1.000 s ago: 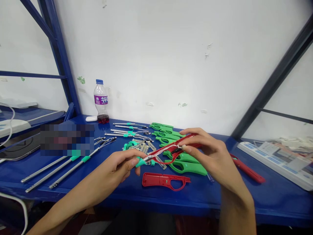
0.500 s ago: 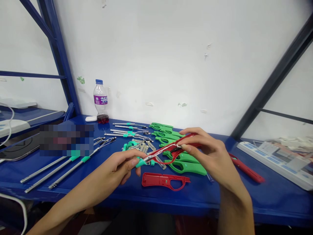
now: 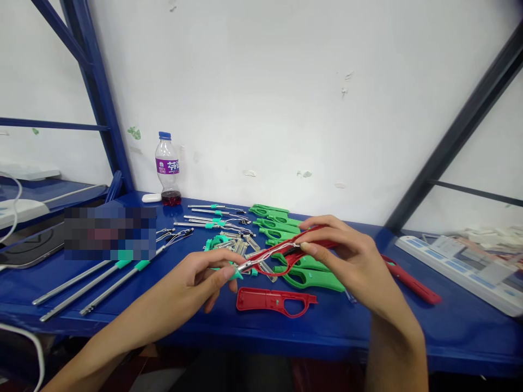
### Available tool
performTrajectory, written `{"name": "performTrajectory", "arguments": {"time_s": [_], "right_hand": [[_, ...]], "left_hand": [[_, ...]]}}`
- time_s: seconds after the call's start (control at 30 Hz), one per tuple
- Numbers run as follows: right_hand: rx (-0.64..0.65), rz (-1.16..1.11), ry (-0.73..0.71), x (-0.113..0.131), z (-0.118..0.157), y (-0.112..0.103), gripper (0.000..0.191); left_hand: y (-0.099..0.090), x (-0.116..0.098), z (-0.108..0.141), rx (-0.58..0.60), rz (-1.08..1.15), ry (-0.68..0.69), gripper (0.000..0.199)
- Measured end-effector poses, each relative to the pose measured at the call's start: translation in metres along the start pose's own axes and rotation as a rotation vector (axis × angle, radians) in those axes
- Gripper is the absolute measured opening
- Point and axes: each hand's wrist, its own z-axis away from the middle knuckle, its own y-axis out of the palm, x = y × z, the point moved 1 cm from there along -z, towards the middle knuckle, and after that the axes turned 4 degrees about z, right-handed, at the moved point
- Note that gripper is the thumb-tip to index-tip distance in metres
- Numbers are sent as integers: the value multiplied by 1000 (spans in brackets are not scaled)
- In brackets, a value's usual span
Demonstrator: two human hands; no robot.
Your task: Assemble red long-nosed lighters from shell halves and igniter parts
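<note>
My left hand (image 3: 208,275) pinches a teal plastic piece (image 3: 237,274) at the metal lighter tube (image 3: 245,265). White wires (image 3: 269,252) run from this tube toward my right hand (image 3: 341,247). That hand is closed on a red lighter handle half (image 3: 286,265), its thumb by a small black part (image 3: 291,250) at the wire ends. Fingers hide much of the red half and the tube. Below the hands, a second red handle half (image 3: 257,302) lies flat on the blue table (image 3: 212,326). Behind them are several green handle halves (image 3: 314,279) and a pile of small clear parts (image 3: 241,247).
Metal tubes with teal collars (image 3: 110,291) lie at the left, and more tubes (image 3: 204,224) at the back. A drink bottle (image 3: 168,171) stands near the wall. On the right are a red lighter part (image 3: 412,280) and a white power strip (image 3: 461,277).
The teal piece has turned a little in my left fingers, and its tip now points right. My right thumb has shifted slightly left along the red half. The parts on the table look unmoved.
</note>
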Motion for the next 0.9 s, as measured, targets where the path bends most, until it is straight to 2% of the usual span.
{"name": "performTrajectory", "arguments": {"time_s": [0.13, 0.3, 0.43, 0.63, 0.8, 0.9], "right_hand": [[28, 11, -15, 2, 0, 2, 10], [101, 70, -24, 6, -1, 4, 12], [318, 81, 17, 8, 3, -2, 15], [632, 166, 180, 6, 18, -14, 17], [803, 258, 290, 2, 23, -10, 6], [846, 257, 335, 2, 22, -4, 7]], "left_hand": [[3, 4, 0, -41, -98, -66, 65], [6, 2, -1, -62, -148, -18, 49], [7, 3, -1, -40, -212, -1, 40], [15, 9, -2, 30, -291, -2, 35], [26, 11, 2, 66, -338, -68, 31], [30, 13, 5, 67, -385, -78, 29]]}}
